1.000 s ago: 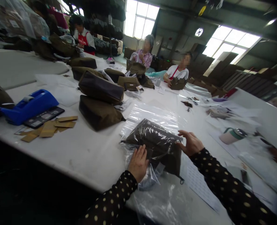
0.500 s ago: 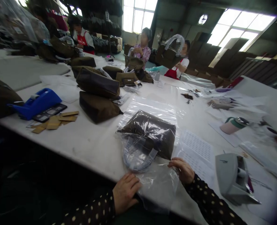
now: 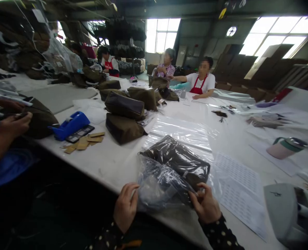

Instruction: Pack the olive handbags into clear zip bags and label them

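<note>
A dark brown bag (image 3: 173, 156) lies inside a clear plastic bag (image 3: 156, 180) at the table's near edge. The loose end of the plastic is folded back over the brown bag's lower part, blurring the pale wrapped handle beneath. My left hand (image 3: 126, 206) is at the left corner of this loose end, thumb and fingertips closed on its edge. On the right side, my right hand (image 3: 206, 205) pinches the plastic between thumb and fingers, just below the brown bag's corner. More clear plastic bags (image 3: 185, 130) lie flat under the packed one.
Several brown bags (image 3: 125, 126) are stacked behind, left of centre. A blue tape dispenser (image 3: 72, 125) stands near brown cards (image 3: 86, 140). Printed sheets (image 3: 237, 187), a grey tape dispenser (image 3: 286, 211) and a cup (image 3: 286, 147) are to the right. A co-worker's hand (image 3: 14, 125) shows at left.
The plastic's loose end, earlier hanging toward the table edge, now lies folded up over the handle. Both my hands now pinch it. A co-worker's hands appear at left; one opposite has lowered a bag.
</note>
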`<state>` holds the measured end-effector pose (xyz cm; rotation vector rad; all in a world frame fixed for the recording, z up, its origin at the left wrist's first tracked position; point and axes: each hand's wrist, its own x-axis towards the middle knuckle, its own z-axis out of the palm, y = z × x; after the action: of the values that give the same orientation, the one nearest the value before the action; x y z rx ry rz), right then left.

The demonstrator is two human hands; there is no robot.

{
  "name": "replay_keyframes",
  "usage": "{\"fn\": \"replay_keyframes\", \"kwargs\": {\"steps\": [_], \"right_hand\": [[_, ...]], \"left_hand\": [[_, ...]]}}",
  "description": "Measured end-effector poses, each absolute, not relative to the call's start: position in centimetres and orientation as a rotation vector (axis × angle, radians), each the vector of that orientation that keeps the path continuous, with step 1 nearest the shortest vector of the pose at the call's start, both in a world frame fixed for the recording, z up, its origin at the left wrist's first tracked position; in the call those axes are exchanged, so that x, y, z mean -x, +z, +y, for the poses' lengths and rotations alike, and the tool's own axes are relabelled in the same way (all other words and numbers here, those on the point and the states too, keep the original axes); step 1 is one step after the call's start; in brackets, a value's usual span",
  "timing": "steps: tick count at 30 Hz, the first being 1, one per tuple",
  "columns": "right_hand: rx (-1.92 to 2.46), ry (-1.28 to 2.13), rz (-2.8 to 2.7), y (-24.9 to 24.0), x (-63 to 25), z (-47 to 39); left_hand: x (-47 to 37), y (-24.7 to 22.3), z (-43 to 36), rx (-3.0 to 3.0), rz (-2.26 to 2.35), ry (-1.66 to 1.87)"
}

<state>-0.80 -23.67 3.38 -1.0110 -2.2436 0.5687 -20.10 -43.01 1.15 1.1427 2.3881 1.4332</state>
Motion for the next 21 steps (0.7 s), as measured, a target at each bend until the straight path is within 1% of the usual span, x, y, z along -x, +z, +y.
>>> {"fn": "replay_keyframes", "kwargs": {"steps": [1, 3, 5, 9, 12, 15, 17, 19, 21], "right_hand": [[1.002, 0.537, -2.257, 3.4, 0.9, -23.7], [0.979, 0.500, -2.294, 3.4, 1.0, -23.6], [0.989, 0.510, -2.335, 3.3, 0.8, -23.6], [0.946, 0.562, -2.402, 4.7, -0.4, -22.5], [0.705, 0.497, -2.478, 8.5, -0.5, -20.7], [0.504, 0.559, -2.730, 12.7, 2.5, -19.6], [0.384, 0.620, -2.963, 14.1, 6.1, -19.7], [0.282, 0.515, -3.220, 14.0, 10.2, -20.2], [0.300, 0.209, -3.435, 12.7, 13.9, -20.8]], "left_hand": [[19.7, 1.7, -42.4, -1.437, 2.403, 1.392], [18.9, 2.2, -40.4, -1.935, 2.335, 1.189], [18.5, 1.7, -38.1, -2.123, 2.349, 0.978], [19.1, -1.2, -35.3, -2.016, 2.479, 0.780], [19.4, -2.3, -35.2, -1.964, 2.459, 0.775], [19.4, -2.2, -35.6, -1.936, 2.446, 0.812], [19.4, -2.1, -35.7, -1.927, 2.442, 0.838], [19.4, -2.2, -35.7, -1.919, 2.433, 0.859], [19.4, -2.4, -35.7, -1.903, 2.419, 0.876]]}}
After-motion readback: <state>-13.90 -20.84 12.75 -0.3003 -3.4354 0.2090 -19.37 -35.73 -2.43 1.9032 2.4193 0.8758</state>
